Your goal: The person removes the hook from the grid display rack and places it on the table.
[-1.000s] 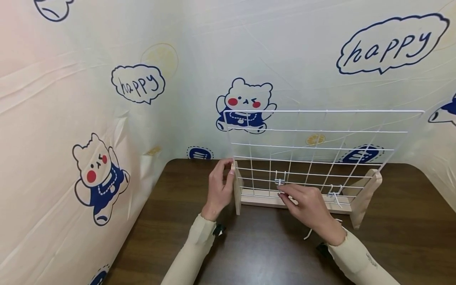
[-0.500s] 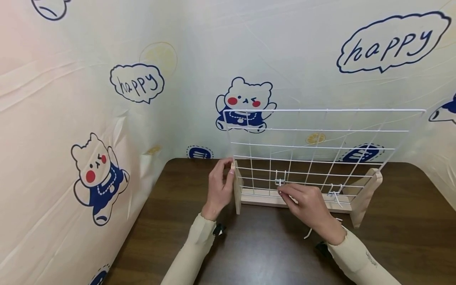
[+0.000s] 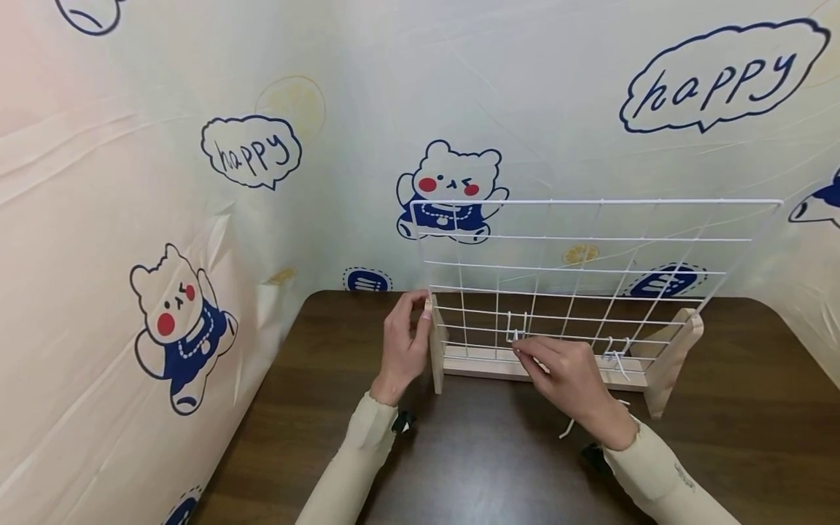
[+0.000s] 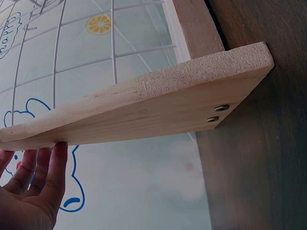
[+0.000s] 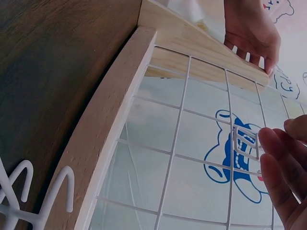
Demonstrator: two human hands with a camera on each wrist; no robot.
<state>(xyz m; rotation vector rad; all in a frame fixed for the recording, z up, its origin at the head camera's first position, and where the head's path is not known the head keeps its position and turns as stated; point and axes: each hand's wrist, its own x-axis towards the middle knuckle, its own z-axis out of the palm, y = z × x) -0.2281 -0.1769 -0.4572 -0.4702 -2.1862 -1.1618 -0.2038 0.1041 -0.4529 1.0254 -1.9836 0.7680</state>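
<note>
A white wire grid rack (image 3: 558, 295) stands on a pale wooden base with a side panel at each end. My left hand (image 3: 405, 346) holds the upper end of the left wooden side panel (image 3: 437, 350), thumb on the near side. In the left wrist view its fingertips (image 4: 58, 148) press against that panel (image 4: 158, 110). With thumb and fingers my right hand (image 3: 567, 379) pinches the front of a small white wire hook (image 3: 515, 324) on the lower part of the grid. The right wrist view shows the square back of this hook (image 5: 235, 143) beside the fingers.
Another white hook (image 3: 615, 357) hangs on the grid farther right. A loose white hook (image 3: 567, 430) lies on the brown table (image 3: 459, 467), partly hidden under the right wrist. Behind the rack hangs a cloth (image 3: 354, 160) printed with cartoon bears.
Both hands and the rack stay nearly in place. The right thumb and fingertips have drawn slightly closer together at the hook.
</note>
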